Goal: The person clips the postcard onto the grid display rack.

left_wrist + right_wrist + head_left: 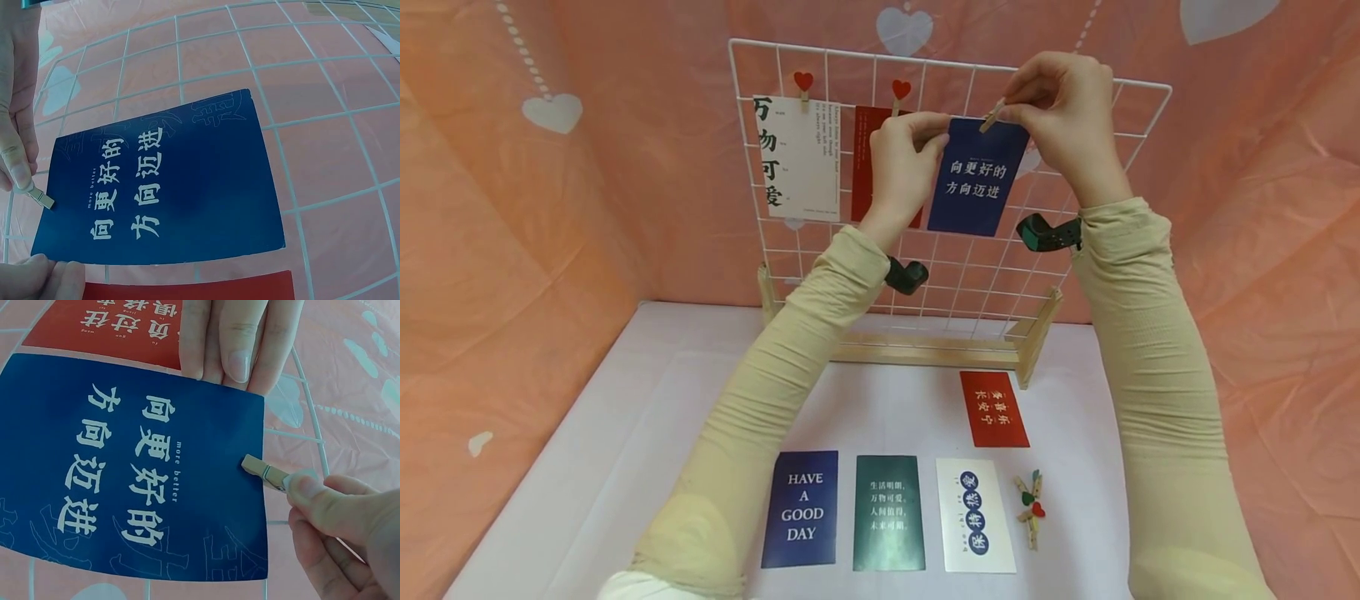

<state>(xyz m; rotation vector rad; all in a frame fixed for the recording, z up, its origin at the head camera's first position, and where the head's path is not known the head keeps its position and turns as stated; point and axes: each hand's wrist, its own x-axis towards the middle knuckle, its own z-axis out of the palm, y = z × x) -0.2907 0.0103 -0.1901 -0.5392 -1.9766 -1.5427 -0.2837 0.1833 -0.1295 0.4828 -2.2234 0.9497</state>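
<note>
A navy blue card with white Chinese characters [972, 210] is held against the white wire grid [951, 267]. My left hand [901, 165] pinches its upper left corner between thumb and fingers. At the card's top edge is a small wooden clothespin [265, 473], its tip over the card, with its other end pinched by my right hand [1069, 117]. To the left, a red card [862, 162] hangs under a red-heart clothespin [900, 92], partly hidden by my left hand. Farther left, a white card [808, 162] hangs from another heart clothespin [803, 83].
The grid stands in a wooden base [925, 354]. On the table lie a red card [995, 410], a blue card [801, 508], a green card [889, 546] and a white card [955, 521]. Several clothespins [1032, 533] are heaped at the right. Pink cloth [587, 233] surrounds the table.
</note>
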